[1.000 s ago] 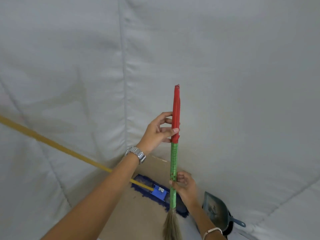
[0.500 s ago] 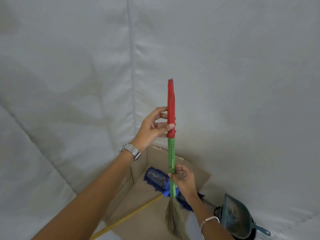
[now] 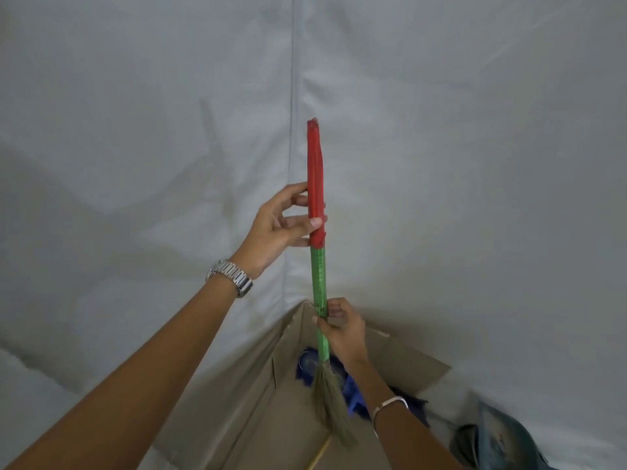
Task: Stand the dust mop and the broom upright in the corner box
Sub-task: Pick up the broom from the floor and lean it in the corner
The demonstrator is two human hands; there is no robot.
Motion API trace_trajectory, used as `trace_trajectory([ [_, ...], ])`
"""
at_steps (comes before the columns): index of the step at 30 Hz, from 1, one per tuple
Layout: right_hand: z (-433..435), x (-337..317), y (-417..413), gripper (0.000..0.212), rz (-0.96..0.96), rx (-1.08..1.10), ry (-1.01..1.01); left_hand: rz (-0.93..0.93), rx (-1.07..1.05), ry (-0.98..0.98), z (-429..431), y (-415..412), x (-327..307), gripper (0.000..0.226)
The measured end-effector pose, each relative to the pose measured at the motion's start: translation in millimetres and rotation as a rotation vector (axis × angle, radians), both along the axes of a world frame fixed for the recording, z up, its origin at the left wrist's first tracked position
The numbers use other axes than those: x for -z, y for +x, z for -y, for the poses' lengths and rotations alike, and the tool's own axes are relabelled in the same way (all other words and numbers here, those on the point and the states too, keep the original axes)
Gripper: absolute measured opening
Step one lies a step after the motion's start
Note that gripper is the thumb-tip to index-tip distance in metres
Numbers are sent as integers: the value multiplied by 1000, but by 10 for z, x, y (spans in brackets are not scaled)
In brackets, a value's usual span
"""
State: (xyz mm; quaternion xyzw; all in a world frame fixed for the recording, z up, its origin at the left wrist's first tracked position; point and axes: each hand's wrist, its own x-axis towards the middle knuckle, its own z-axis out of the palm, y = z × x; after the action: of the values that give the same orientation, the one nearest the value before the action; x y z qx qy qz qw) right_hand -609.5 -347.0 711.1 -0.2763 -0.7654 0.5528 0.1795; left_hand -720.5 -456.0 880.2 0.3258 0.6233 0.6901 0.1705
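The broom (image 3: 318,276) has a red upper handle, a green lower handle and straw bristles. I hold it upright above the open cardboard box (image 3: 264,398) in the corner. My left hand (image 3: 283,225) grips the red part with fingertips and thumb. My right hand (image 3: 342,329) is closed around the green part just above the bristles. The dust mop's blue head (image 3: 307,362) lies inside the box, partly hidden by the broom and my right arm. A short piece of the dust mop's yellow handle (image 3: 319,452) shows at the bottom edge.
White fabric walls meet in a vertical seam behind the broom. A dark green dustpan (image 3: 498,439) lies on the floor to the right of the box. The box flaps stand open at left and right.
The view has shifted right and down, so the box lies more under the broom. The mop's yellow handle has dropped almost out of sight. Both hands keep their grip on the upright broom.
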Motion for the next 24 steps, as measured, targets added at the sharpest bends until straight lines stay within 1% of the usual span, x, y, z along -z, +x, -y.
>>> trace_trajectory([
  [3, 93, 377, -432, 19, 5, 4, -41, -9, 33, -28, 10, -409, 344, 49],
  [9, 239, 1237, -1044, 17, 55, -21, -46, 7, -17, -61, 120, -1011, 1107, 50],
  [12, 350, 1471, -1247, 26, 32, -23, -37, -3, -57, -56, 231, -1203, 1316, 51],
  [13, 393, 1531, -1326, 26, 29, -23, -26, -5, -84, -50, 276, -1263, 1369, 52],
  [16, 560, 1659, -1560, 19, 17, -53, -19, -8, -211, -6, 460, -1432, 1528, 50],
  [21, 762, 1756, -1781, 23, 18, -77, 10, -77, -529, 75, 648, -1482, 1723, 48],
  [24, 796, 1777, -1802, 24, 7, -64, 16, -166, -659, 108, 624, -1408, 1772, 45],
])
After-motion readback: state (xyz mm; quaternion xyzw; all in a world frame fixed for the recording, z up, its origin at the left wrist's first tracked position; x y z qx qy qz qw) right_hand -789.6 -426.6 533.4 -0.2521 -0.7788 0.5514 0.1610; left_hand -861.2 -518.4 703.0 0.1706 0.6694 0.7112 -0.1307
